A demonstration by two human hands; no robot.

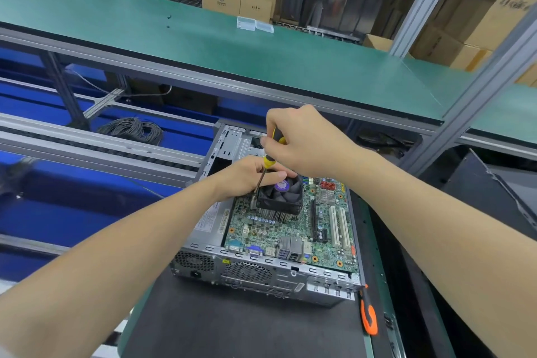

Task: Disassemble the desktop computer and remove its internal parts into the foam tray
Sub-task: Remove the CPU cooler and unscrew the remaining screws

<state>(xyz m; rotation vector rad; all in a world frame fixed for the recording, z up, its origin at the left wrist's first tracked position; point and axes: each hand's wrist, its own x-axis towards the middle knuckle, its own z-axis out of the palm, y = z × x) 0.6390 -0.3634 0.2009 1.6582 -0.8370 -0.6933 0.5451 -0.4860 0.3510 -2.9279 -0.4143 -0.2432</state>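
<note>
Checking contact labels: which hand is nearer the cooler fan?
Left. The left hand pinches the screwdriver shaft beside the fan; the right hand grips the handle above.

Bright, even overhead light, soft shadows, wide-angle bending at the edges, and slightly blurred near forearms.

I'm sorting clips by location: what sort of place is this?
Probably a factory electronics teardown line: a long green-matted workbench on aluminium framing, stacked cardboard boxes behind, and an opened desktop computer being worked on with a screwdriver.
</note>
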